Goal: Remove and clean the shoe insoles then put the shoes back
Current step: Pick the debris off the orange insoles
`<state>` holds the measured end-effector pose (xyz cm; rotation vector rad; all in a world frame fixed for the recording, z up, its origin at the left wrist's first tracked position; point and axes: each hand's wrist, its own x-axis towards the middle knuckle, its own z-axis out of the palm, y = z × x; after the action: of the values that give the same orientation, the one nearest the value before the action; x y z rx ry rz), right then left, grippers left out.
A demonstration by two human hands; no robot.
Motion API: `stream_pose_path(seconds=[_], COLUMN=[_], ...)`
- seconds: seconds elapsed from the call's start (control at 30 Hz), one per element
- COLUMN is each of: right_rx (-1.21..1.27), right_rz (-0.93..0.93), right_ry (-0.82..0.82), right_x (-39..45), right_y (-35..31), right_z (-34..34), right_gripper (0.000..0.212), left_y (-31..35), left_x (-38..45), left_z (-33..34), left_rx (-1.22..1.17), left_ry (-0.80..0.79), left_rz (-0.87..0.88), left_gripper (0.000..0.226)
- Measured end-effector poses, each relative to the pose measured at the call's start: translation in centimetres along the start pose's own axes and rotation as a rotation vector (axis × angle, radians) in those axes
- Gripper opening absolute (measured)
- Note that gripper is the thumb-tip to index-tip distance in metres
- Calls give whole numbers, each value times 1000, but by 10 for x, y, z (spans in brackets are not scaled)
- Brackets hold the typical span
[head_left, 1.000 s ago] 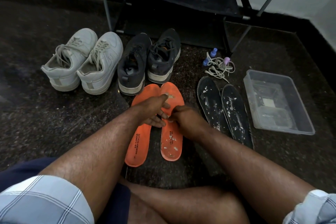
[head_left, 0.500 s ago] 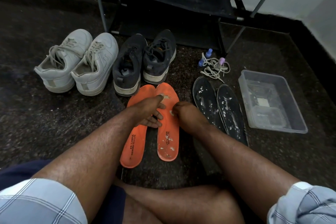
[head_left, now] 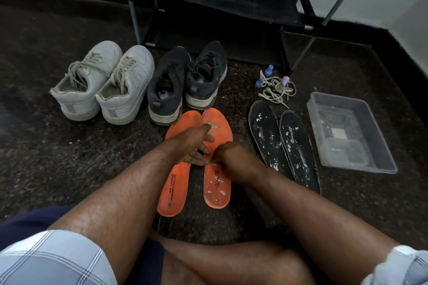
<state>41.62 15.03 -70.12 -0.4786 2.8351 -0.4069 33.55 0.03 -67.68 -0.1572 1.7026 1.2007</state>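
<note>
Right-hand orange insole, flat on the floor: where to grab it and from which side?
Probably the heel end of the right orange insole, coming from the near side. It lies flat with its heel toward the person and that end is bare; the left hand and right hand cover its middle, the left orange insole crowds its left edge, and the dark shoes stand just past its toe.

Far centre: rack. Before it, two pairs of shoes, one pair left, one pair right. Near the right pair: two insoles side by side. Right of these: two more insoles, laces behind them, tub far right.
</note>
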Motion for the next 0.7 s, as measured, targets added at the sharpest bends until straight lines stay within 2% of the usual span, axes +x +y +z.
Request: stream_pose_path(seconds=[0.17, 0.37, 0.47, 0.57, 0.63, 0.7], right_rx=[85, 79, 25, 80, 136, 161], right_rz=[251, 48, 166, 310, 293, 244], right_ry=[200, 83, 174, 273, 350, 349], right_x=[1, 6, 9, 9, 14, 23], right_y=[34, 11, 26, 41, 39, 32], right_z=[0, 2, -5, -11, -12, -14], right_gripper=[20, 17, 16, 14, 15, 18], left_y=[-1, 0, -1, -1, -1, -2], left_x=[1, 0, 1, 1, 2, 2], left_z=[0, 1, -1, -1, -2, -3], left_rx=[1, -2, -2, -16, -40, -50], left_ry=[27, 14, 24, 30, 43, 45], left_rz=[0, -8, -3, -4, -2, 0], left_gripper=[62, 62, 62, 61, 61, 59])
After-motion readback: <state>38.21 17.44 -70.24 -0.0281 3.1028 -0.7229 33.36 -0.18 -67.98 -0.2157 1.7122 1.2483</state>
